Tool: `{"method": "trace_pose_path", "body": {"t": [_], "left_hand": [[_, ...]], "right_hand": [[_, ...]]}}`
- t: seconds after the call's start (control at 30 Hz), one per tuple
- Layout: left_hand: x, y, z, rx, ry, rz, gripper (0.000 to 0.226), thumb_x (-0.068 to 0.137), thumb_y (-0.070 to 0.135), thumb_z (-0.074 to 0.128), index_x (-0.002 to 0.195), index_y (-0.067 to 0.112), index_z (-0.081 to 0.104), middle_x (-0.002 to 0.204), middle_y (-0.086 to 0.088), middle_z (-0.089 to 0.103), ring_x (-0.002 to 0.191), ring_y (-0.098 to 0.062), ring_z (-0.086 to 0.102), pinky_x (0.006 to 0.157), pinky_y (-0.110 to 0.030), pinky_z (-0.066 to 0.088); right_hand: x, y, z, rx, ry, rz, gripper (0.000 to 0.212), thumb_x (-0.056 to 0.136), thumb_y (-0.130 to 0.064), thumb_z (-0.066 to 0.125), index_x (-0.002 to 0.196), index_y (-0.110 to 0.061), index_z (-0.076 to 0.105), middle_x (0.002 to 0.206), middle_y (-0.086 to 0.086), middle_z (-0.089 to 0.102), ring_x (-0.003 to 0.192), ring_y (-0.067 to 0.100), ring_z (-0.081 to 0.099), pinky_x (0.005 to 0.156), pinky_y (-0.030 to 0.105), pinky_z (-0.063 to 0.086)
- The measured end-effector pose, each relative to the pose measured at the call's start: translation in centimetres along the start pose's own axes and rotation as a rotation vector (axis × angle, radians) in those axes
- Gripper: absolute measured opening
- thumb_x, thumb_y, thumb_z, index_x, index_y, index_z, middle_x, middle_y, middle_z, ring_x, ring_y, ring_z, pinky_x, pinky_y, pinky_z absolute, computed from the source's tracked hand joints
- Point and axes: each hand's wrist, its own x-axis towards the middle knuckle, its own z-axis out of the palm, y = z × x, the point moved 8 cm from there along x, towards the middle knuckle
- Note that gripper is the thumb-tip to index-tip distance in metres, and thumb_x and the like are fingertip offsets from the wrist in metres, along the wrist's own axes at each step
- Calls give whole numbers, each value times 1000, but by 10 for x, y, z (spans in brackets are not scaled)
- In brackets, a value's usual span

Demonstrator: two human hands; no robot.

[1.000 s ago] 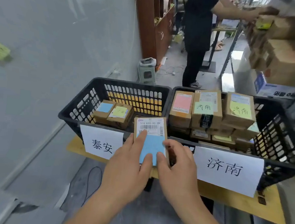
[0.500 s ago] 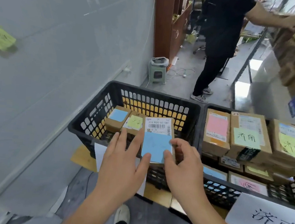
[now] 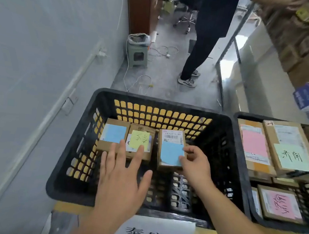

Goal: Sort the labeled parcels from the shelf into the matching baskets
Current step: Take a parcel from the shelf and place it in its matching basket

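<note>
Left basket (image 3: 77,144): black, lattice walls, on the bench; paper sign (image 3: 152,233) on its near side.
Boxes inside: 2 at far left, side by side, 1 with a blue label (image 3: 113,133), 1 with a yellow note (image 3: 139,140).
Left hand (image 3: 122,179): fingers spread flat, grip empty, over the basket.
Parcel (image 3: 171,149): blue label, inside left basket, beside the 2 boxes.
Right hand (image 3: 196,165): pinches the parcel's near right corner.
Right basket (image 3: 242,160): packed with labelled boxes.

A parcel sorting depot: labelled baskets (image 3: 77,147) of cartons (image 3: 288,147), stacked shelves (image 3: 303,45).
</note>
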Motion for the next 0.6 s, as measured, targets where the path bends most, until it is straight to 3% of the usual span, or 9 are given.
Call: {"method": "trace_pose_path", "body": {"t": [0.07, 0.27, 0.37, 0.43, 0.5, 0.6], "left_hand": [[2, 3, 1, -5, -3, 36, 66, 96, 69, 20, 157, 45, 13, 169, -9, 4, 155, -26, -10, 125, -50, 0], [6, -2, 6, -14, -46, 15, 68, 96, 70, 21, 158, 43, 15, 168, -7, 10, 155, -28, 3, 122, -50, 3], [8, -3, 7, -9, -110, -11, 69, 93, 67, 34, 157, 39, 27, 164, -10, 25, 152, -31, 18, 118, -52, 14], [9, -4, 10, 18, -134, -29, 70, 92, 67, 38, 155, 39, 33, 162, -11, 31, 150, -32, 26, 116, -53, 18], [12, -3, 15, 70, -151, -31, 70, 90, 69, 39, 153, 39, 35, 160, -11, 34, 148, -33, 30, 115, -53, 19], [15, -3, 21, 130, -188, -22, 72, 85, 71, 44, 149, 39, 42, 155, -11, 43, 143, -34, 36, 113, -54, 22]], "right_hand": [[21, 8, 9, 28, 12, 72, 24, 98, -6, 63, 108, -27, 60, 119, 1, 65, 104, 21, 67, 62, 36, 65], [66, 31, 39, -73, -53, 160, 27, 98, -6, 63, 103, -31, 56, 129, 4, 61, 112, 29, 66, 64, 37, 65], [79, 41, 52, -176, -79, 150, 32, 95, -4, 63, 96, -34, 55, 134, 4, 55, 114, 31, 63, 64, 39, 65], [83, 40, 55, -269, -73, 137, 30, 94, -4, 61, 98, -33, 54, 130, 3, 47, 116, 31, 58, 72, 40, 65], [85, 38, 58, -359, -103, 123, 25, 96, -6, 58, 106, -28, 54, 125, 4, 41, 116, 30, 55, 74, 32, 61], [86, 38, 59, -431, -170, 128, 24, 97, -11, 60, 113, -28, 52, 126, 6, 41, 111, 28, 55, 61, 16, 47]]}}
